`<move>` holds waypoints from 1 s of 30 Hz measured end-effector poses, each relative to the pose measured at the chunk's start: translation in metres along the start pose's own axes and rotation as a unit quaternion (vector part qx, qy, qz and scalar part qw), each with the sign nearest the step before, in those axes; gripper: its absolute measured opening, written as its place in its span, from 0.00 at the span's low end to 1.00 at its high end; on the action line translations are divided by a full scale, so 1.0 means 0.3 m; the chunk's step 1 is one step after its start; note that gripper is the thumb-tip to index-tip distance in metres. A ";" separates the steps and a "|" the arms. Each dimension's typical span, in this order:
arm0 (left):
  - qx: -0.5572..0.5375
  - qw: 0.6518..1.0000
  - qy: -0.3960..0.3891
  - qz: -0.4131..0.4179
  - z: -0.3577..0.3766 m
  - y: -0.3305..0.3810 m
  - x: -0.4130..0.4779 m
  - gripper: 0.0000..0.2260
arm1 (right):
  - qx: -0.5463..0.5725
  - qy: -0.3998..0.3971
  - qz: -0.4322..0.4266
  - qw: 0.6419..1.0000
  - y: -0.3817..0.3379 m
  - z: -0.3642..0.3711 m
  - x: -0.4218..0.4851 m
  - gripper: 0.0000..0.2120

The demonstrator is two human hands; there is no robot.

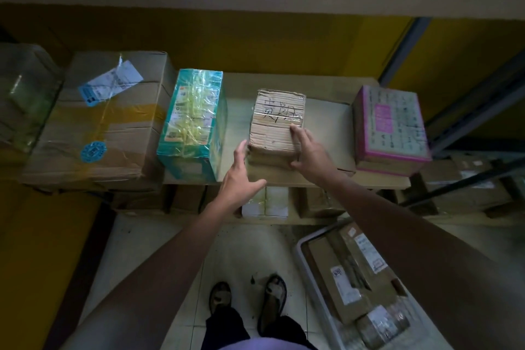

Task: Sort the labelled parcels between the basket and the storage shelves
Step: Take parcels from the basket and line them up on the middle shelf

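- While I watch through the head camera, the brown parcel (277, 122) lies flat on the shelf (326, 116), bound in clear tape. Two large characters are handwritten in black marker across its top, and I read them as 贵阳.
- My view shows the right hand (308, 150) grasping the brown parcel at its near right corner. The fingers are curled over the top and the thumb is pressed against the near face.
- The left hand (241, 176) is released, with fingers straight and thumb spread. Its fingertips are just beside the brown parcel's near left edge, and I cannot tell whether they touch it.
- Left of the brown parcel, with a gap of bare shelf between, stands a teal box (193, 122) wrapped in shiny clear tape. Its printed panels are too small for me to read.
- Further left of the brown parcel, beyond the teal box, sits a large carton (99, 122). It carries a white shipping label under tape, two blue stickers and a yellowish tape band, none of them legible.
- Right of the brown parcel, well apart, is a pink-edged box (390, 125) with a pink panel and rows of dark writing, all blurred.
- Below and right of the brown parcel, on the floor, a grey basket (299, 247) holds cardboard packets (349, 278) with white labels. One label shows a square code, and I cannot make out the text.
- Directly beneath the brown parcel, a lower shelf level holds more cartons in shadow.
- Nearer me than the brown parcel, two feet in dark sandals (274, 301) stand on pale floor tiles.
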State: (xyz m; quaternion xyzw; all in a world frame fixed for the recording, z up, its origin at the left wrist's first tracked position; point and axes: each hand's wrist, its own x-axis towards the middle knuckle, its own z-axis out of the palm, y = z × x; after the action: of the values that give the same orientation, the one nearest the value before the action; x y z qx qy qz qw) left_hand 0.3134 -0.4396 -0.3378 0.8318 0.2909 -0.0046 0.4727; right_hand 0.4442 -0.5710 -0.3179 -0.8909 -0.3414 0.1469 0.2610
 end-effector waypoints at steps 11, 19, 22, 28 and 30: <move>-0.060 0.994 0.044 0.078 -0.090 0.074 -0.006 0.45 | 0.265 0.029 0.025 0.964 -0.077 -0.187 0.038 0.12; 0.006 0.992 0.043 0.120 -0.167 0.080 -0.009 0.50 | 0.411 -0.091 0.089 0.903 -0.081 -0.332 0.050 0.06; -0.096 0.992 0.041 0.065 -0.164 0.096 -0.016 0.43 | 0.404 -0.057 0.105 0.907 -0.088 -0.326 0.058 0.10; -0.218 0.975 0.049 0.015 -0.129 0.109 -0.012 0.28 | 0.430 -0.084 0.084 0.895 -0.126 -0.214 0.029 0.22; -0.229 0.971 0.064 -0.029 -0.120 0.103 -0.010 0.26 | 0.390 -0.081 0.066 0.915 -0.135 -0.182 0.015 0.29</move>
State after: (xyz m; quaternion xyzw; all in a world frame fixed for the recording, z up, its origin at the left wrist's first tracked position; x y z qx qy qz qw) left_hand 0.3164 -0.4244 -0.2929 0.6912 0.3377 0.1016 0.6308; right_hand 0.4499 -0.5624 -0.2506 -0.7242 -0.2176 0.3565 0.5487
